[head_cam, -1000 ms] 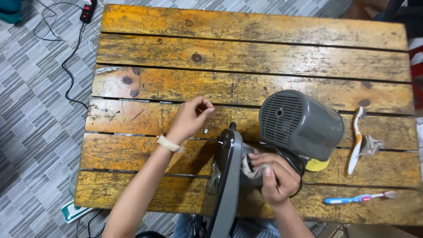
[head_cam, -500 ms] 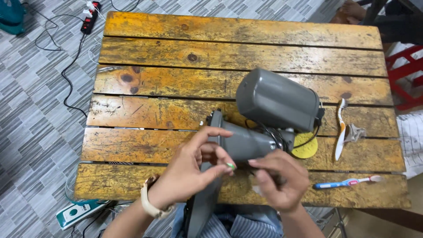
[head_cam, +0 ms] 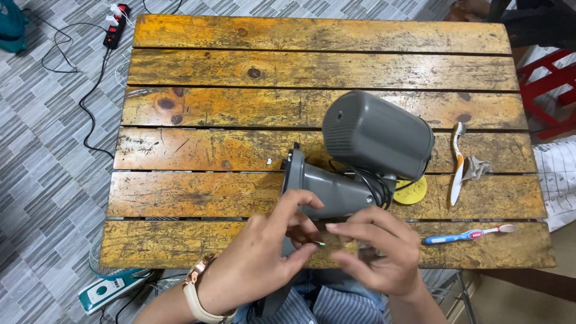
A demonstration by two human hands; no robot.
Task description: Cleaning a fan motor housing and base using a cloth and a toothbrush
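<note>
Grey plastic fan motor housing (head_cam: pixel 378 133), rounded and ribbed at its end, lies on its side on the worn yellow plank table (head_cam: pixel 240 69); its tapered neck (head_cam: pixel 327 191) runs toward the person and its lower part is hidden behind both hands and cut off by the table edge. Black cord (head_cam: pixel 373 183) loops at the neck joint, where it ends is hard to make out. Left hand (head_cam: pixel 264 258), wristwatch on, fingers curled with thumb and forefinger pinched together over a tiny green-tipped bit (head_cam: pixel 320 243), too small to identify. Right hand (head_cam: pixel 375 252) partly curled, fingertips just beside that bit; can't tell if it grips anything, palm side hidden. Yellow disc (head_cam: pixel 414 191) peeks from under the housing, mostly covered. Right of it: white-orange toothbrush (head_cam: pixel 457 168) with a crumpled grey rag (head_cam: pixel 475 168) touching it, blue-pink toothbrush (head_cam: pixel 465 235) near the front edge. Small white speck (head_cam: pixel 269 161) on a plank by the neck. Off the table left: black power strip (head_cam: pixel 114 25) with cables on grey tiled floor (head_cam: pixel 42 150); red stool (head_cam: pixel 549 84) cut off at right.
</note>
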